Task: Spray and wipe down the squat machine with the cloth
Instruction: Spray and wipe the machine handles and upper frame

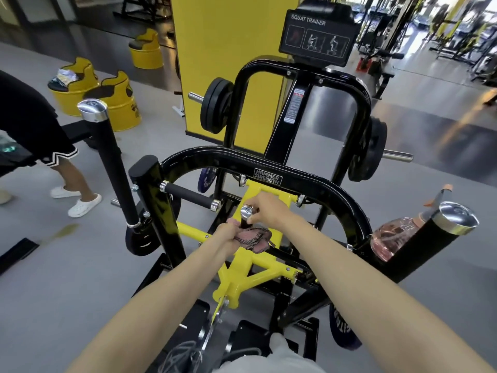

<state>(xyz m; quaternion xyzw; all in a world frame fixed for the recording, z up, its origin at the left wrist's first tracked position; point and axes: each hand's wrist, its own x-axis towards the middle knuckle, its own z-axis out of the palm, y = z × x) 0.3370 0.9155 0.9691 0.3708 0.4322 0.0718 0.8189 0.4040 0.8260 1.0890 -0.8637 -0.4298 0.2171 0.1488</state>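
The black and yellow squat machine [295, 181] fills the middle of the view. A short black handle with a chrome cap [248, 212] rises at its centre. My right hand [265, 210] pinches the handle's chrome top. My left hand [228, 234] grips a pink and black cloth [252, 238] bunched against the base of that handle. The pink spray bottle [395, 235] is wedged on the right, between the curved black frame and the right black arm with a chrome end [454, 218].
A person in black shorts and white shoes [80, 203] stands at the left by a tall black post [107, 146]. Yellow barrel stools [118, 103] and a yellow pillar [223, 49] lie beyond. Weight plates [215, 106] hang on both sides. More gym machines stand at the back right.
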